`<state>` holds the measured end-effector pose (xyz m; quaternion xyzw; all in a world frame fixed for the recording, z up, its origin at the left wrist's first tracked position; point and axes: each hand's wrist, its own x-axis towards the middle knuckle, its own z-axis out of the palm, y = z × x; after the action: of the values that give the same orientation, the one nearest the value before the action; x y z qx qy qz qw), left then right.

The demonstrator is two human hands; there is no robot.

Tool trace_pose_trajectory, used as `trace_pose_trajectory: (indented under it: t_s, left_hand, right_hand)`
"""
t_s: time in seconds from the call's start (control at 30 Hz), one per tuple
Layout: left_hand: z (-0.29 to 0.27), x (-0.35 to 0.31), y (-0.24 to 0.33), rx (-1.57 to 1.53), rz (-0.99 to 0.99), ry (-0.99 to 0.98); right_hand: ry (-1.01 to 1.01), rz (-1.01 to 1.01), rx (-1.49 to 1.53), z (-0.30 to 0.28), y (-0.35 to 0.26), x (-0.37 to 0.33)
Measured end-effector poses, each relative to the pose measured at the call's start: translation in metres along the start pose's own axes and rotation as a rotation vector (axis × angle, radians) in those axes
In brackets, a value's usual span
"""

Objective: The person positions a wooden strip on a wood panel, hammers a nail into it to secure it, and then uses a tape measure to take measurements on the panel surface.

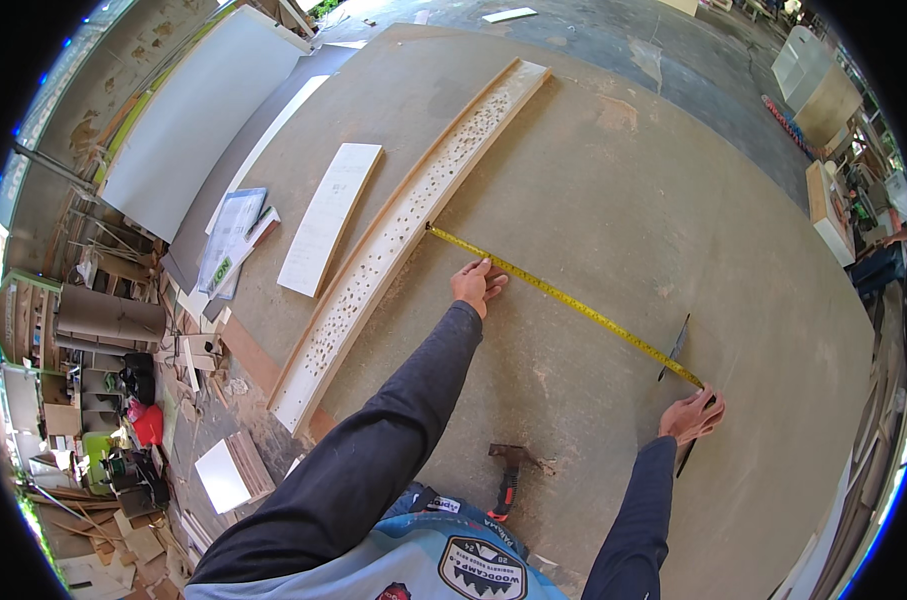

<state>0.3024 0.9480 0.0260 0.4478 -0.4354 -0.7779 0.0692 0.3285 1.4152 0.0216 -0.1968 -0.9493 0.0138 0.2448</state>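
Mid-frame, your left fingers pinch the yellow tape; lower right, your right fingers grip its end, presumably for tautness.

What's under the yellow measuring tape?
Brown tabletop shows on both sides of the tape. A slim dark tool seems to cross it, over or under unclear. Directly beneath is covered.

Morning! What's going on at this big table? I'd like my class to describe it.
A person has a yellow tape measure stretched across the table. Their right hand holds one end; their left hand touches the tape nearer its other end, at the edge of a long, dark-speckled wooden channel. A hammer lies close to their body.
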Motion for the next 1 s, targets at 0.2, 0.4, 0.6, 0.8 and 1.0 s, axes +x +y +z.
trace_pose_trajectory:
  t_s: [0.2,0.4,0.6,0.8,1.0]
  left_hand:
    - [-0.003,0.0,0.0,-0.008,0.006,-0.004]
    - [-0.002,0.001,-0.001,-0.001,0.011,-0.006]
    - [-0.019,0.026,-0.011,-0.099,0.057,-0.149]
    - [-0.015,0.023,-0.009,-0.016,0.028,-0.069]
    - [-0.021,0.028,-0.006,0.055,0.006,-0.073]
  right_hand:
    - [0.006,-0.011,0.005,0.0,-0.001,-0.002]
    - [0.015,-0.007,0.009,0.001,0.0,-0.004]
    - [-0.023,-0.008,0.033,-0.008,-0.006,-0.002]
    - [0.013,-0.032,0.07,0.0,0.001,0.001]
    - [0.011,-0.022,0.085,-0.005,0.0,-0.002]
